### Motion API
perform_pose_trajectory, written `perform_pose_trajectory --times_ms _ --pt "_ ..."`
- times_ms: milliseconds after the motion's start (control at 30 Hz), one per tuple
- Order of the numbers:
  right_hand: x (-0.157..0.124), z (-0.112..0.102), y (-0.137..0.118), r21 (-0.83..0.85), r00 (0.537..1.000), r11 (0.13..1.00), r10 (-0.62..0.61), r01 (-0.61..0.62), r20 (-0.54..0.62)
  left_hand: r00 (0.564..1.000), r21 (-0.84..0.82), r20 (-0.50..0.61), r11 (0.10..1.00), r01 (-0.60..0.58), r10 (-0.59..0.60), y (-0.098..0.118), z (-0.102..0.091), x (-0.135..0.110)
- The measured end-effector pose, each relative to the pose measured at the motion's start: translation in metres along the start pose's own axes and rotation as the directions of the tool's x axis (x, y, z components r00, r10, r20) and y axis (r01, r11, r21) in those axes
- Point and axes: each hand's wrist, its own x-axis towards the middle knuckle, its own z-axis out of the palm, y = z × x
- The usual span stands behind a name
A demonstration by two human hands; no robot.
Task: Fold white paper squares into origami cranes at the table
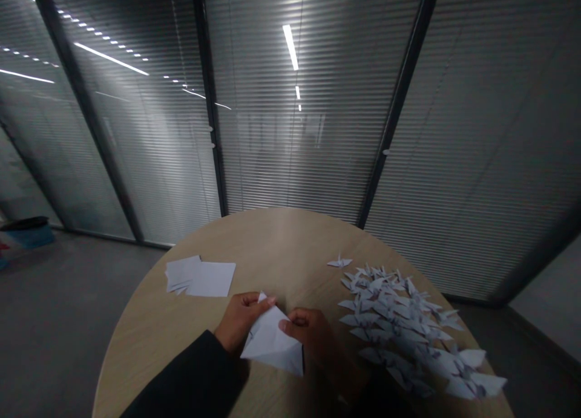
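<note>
A partly folded sheet of white paper (pixel 275 343) is held above the near part of the round table. My left hand (pixel 240 318) pinches its upper left corner, thumb on top. On its right edge my right hand (pixel 311 333) is closed, the thumb pressing on the paper's face. The fingers behind the sheet are hidden. Many folded paper cranes (pixel 399 321) lie crowded together to the right of my right hand. One single crane (pixel 339 262) sits apart, just beyond that group.
Loose white paper sheets (pixel 211 279) lie overlapping at the left of the round wooden table (pixel 281 236). Behind the table stands a glass wall with blinds (pixel 299 164) and dark frames. A blue bin (pixel 29 233) is on the floor at far left.
</note>
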Motion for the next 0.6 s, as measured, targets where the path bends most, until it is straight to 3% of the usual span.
perform_pose_trajectory --times_ms 600 --pt "-0.0023 0.0018 -0.0053 0.042 0.999 0.998 0.034 -0.036 0.029 1.0 -0.012 -0.002 1.0 0.001 -0.001 -0.0057 -0.0017 0.0005"
